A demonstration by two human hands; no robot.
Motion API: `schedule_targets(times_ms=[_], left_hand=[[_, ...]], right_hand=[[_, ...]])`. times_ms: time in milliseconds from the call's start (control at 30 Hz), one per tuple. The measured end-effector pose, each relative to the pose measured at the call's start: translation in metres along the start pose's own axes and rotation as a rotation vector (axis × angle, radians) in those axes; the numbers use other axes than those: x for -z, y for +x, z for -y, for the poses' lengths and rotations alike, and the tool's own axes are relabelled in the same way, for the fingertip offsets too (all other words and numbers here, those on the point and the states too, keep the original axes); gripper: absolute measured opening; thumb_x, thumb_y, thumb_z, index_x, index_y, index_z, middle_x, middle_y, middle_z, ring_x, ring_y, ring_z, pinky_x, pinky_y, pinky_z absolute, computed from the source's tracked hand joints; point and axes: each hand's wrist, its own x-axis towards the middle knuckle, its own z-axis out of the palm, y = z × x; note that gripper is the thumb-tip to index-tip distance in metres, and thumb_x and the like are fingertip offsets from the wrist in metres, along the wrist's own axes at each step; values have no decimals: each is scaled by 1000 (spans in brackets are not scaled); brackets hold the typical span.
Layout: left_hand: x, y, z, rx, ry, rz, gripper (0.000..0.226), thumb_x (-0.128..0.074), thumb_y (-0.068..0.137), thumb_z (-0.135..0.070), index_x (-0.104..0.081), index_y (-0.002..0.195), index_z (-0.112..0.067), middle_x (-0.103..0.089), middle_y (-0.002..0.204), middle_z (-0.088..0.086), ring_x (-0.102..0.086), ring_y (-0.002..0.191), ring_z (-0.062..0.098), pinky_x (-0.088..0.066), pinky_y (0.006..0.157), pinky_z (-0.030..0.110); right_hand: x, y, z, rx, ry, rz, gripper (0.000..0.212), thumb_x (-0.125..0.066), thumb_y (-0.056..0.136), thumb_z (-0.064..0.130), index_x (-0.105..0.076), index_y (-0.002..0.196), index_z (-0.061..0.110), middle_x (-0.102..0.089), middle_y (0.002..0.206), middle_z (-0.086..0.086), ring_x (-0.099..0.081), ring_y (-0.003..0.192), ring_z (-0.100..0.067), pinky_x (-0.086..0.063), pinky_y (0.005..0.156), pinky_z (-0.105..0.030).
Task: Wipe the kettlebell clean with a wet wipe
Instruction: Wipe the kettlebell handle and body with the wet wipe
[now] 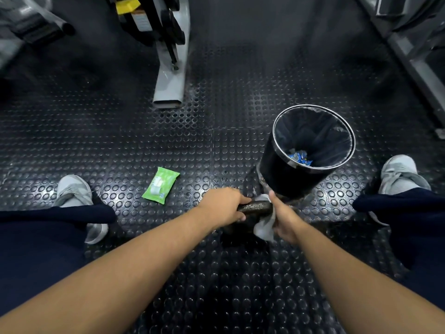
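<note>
A black kettlebell [256, 207] stands on the studded rubber floor between my feet; mainly its handle shows, the body is dark and largely hidden beneath my hands. My left hand [224, 207] grips the left end of the handle. My right hand [284, 218] holds a white wet wipe [265, 226] wrapped against the handle's right end, thumb up over it. A green pack of wet wipes [160, 184] lies flat on the floor to the left of the kettlebell.
A black bin [284, 174] with a dark liner and some wrappers inside stands just behind the kettlebell. My grey shoes [74, 191] sit wide apart at both sides. A grey machine leg [171, 80] reaches down from the back; equipment frames line the right edge.
</note>
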Motion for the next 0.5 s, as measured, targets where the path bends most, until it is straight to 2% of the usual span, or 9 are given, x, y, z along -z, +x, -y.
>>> schedule_targets(times_ms=[67,167,267,367,500], left_hand=[[-1,0,1,4,-7,4,61,-71,89,-55,-50,146,-49,-63,132,-11,-63,119,18,-55,89,38],[-1,1,1,17,-19,4,62,-72,87,-56,-51,145,-50,-63,135,-11,-63,120,17,-56,91,40],[0,0,1,11,-3,2,62,-72,88,-56,-50,146,-49,-63,136,-10,-63,120,17,-56,92,41],[0,-1,0,7,10,-5,60,-70,89,-56,-50,146,-51,-62,137,-8,-64,120,19,-56,92,42],[0,-2,0,-13,34,-21,55,-68,92,-54,-51,145,-50,-63,132,-7,-64,117,20,-56,86,40]], right_hand=[[3,3,-7,-21,40,-19,67,-35,99,72,-68,125,20,-77,108,-11,-71,101,-27,-55,81,-39],[8,5,2,-24,16,-54,69,-35,96,77,-68,127,24,-75,112,-13,-67,102,-30,-51,92,-42],[9,2,30,-23,-135,-22,70,-42,95,74,-65,133,20,-73,120,-13,-69,110,-31,-51,103,-48],[2,-3,58,27,-337,-62,77,-45,97,71,-60,140,9,-67,131,-12,-60,125,-34,-44,108,-42],[-11,-2,67,158,-573,-123,75,-50,93,72,-72,118,5,-71,118,-9,-64,112,-29,-47,103,-41]])
